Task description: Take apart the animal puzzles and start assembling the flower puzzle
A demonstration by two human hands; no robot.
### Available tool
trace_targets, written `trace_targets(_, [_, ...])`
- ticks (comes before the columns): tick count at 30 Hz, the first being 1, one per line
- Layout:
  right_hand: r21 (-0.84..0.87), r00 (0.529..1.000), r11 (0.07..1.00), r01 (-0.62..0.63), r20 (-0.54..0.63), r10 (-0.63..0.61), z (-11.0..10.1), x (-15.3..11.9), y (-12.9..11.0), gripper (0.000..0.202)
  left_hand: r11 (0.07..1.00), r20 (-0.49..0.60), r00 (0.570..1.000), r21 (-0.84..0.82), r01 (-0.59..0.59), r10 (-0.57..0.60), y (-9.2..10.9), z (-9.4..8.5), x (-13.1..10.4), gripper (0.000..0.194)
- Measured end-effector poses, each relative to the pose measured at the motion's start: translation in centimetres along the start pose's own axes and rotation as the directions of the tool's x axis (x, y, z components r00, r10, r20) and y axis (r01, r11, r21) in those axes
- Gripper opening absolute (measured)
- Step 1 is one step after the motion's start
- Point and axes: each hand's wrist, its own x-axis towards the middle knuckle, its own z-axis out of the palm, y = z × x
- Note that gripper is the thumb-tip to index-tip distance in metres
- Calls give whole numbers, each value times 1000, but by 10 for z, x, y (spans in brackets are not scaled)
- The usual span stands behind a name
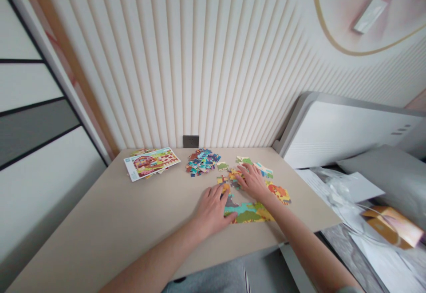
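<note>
A partly joined jigsaw puzzle lies near the table's front edge, with a green and turquoise strip along its bottom. My left hand rests at its left side, thumb apart from the fingers and fingertips on an orange and grey part. Just above the puzzle's middle, my right hand is spread palm down, its fingertips touching orange-yellow pieces. An orange-red lion section sits right of that wrist. Loose green pieces lie beyond the hands. What is under the right palm is hidden.
A heap of blue and brown puzzle pieces stands at the back of the table. Left of it are stacked picture cards, a farm scene on top. A ribbed wall with a socket closes the back; a bed with an orange box is at right.
</note>
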Motion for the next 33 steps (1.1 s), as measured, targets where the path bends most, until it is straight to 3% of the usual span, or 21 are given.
trace_targets(3, [-44,989,993,-108,92,112,0,-30,7,46,1000,3,1000,0,2,-2,0,1,0,75])
trace_targets(9, [-138,974,972,-190,96,204,5,-86,12,63,1000,5,1000,-2,9,-9,1,0,0,74])
trace_targets(14, [-138,961,954,-265,39,273,7,-87,8,53,1000,5,1000,5,-3,3,1,0,0,71])
trace_targets(18, [-121,944,937,-327,8,331,9,-79,18,55,1000,5,1000,10,-13,13,1,-1,0,70])
trace_targets(26, [-27,985,985,-172,1,172,6,-63,31,44,1000,-7,1000,11,-15,15,-1,1,0,67])
trace_targets(30, [-10,993,997,-81,-88,80,-7,-65,5,36,1000,-30,1000,-3,-6,6,-4,3,2,50])
trace_targets(33, [131,998,990,59,8,-61,-13,-70,-30,31,1000,-35,999,2,31,-31,-7,3,4,41])
